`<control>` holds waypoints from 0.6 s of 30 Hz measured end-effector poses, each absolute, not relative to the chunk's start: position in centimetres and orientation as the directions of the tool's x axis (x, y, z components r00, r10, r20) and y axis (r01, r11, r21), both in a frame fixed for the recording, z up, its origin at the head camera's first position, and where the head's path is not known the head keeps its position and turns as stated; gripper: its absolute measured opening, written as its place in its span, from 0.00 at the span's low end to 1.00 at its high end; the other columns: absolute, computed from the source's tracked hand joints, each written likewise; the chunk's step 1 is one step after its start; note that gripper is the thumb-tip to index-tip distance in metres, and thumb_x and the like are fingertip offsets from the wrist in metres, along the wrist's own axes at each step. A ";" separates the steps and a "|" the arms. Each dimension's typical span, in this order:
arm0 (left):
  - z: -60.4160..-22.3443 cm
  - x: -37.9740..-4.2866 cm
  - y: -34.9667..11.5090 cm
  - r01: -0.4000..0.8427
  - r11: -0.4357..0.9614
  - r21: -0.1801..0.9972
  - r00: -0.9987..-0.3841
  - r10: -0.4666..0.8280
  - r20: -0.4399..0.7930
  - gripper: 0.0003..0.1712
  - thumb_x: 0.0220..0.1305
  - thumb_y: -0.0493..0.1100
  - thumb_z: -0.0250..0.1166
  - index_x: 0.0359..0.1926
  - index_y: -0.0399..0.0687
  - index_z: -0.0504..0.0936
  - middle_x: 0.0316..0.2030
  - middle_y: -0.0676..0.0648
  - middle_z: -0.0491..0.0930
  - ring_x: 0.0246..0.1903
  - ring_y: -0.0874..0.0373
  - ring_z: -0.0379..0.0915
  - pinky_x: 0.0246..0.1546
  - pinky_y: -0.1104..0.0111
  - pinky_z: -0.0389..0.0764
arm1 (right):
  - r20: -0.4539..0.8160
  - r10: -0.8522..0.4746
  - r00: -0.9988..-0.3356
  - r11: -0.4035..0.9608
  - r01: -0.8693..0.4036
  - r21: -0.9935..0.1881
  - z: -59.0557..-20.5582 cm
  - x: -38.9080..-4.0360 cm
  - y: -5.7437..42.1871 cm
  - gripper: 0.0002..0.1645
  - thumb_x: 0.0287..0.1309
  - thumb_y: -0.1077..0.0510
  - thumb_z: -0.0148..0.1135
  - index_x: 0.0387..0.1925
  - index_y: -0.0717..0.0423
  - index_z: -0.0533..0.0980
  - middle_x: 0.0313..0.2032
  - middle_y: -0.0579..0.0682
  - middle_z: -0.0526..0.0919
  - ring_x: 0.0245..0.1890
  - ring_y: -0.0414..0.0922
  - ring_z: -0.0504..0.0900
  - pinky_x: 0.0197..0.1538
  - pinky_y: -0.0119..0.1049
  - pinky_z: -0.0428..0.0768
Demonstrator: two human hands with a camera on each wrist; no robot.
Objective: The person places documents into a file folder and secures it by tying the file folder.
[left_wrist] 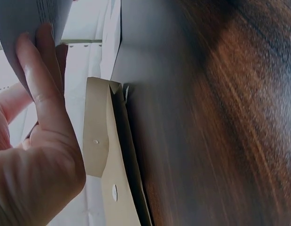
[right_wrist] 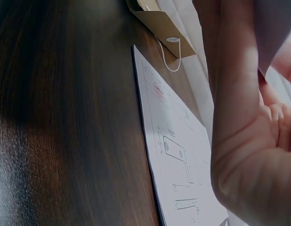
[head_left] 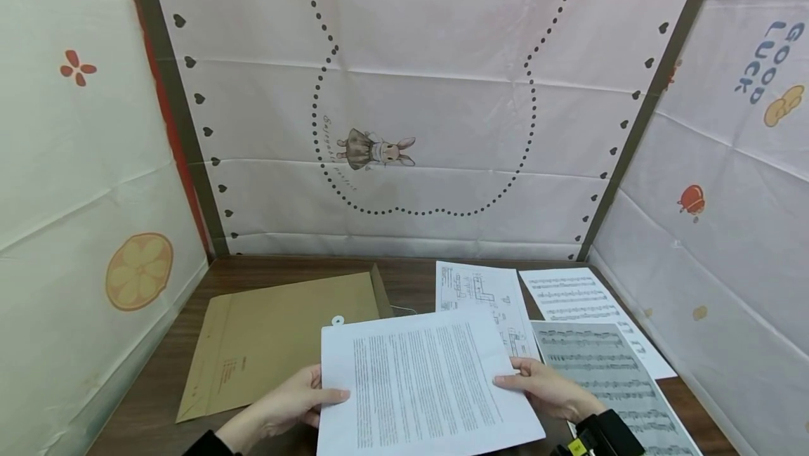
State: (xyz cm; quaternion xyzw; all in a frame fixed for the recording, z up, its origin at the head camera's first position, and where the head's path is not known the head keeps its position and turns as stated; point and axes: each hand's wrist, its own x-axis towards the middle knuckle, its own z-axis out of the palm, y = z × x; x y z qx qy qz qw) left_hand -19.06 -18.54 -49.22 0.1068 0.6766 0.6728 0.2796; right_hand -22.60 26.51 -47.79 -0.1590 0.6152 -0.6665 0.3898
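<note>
Both hands hold up a sheet of printed text (head_left: 417,386) by its sides, above the front of the table. The left hand (head_left: 293,403) pinches the left edge, thumb on the printed face and fingers behind. On the opposite edge, the right hand (head_left: 546,386) grips the paper the same way. Behind and left lies a brown paper envelope (head_left: 278,336), its flap raised toward the right; the left wrist view shows its mouth gaping. A page of technical drawings (head_left: 483,294) lies behind the text sheet, partly covered by it in the head view.
At the right lie a white sheet of music (head_left: 569,291) and, overlapping it, a grey sheet of music (head_left: 600,372). The envelope's white string (right_wrist: 166,61) hangs loose by its flap. Printed cloth walls (head_left: 417,90) enclose the dark wooden table (head_left: 284,268) at the back and both sides.
</note>
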 end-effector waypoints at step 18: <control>-49.4 -21.2 -20.6 -0.105 0.184 0.977 -0.916 0.365 -0.167 0.31 0.78 0.47 0.56 0.68 0.24 0.65 0.46 0.40 0.89 0.36 0.57 0.89 0.38 0.63 0.90 | -0.228 -0.588 -0.776 0.083 0.223 -0.971 -48.0 -22.3 26.9 0.26 0.76 0.57 0.54 0.70 0.63 0.69 0.53 0.44 0.89 0.49 0.42 0.90 0.49 0.34 0.88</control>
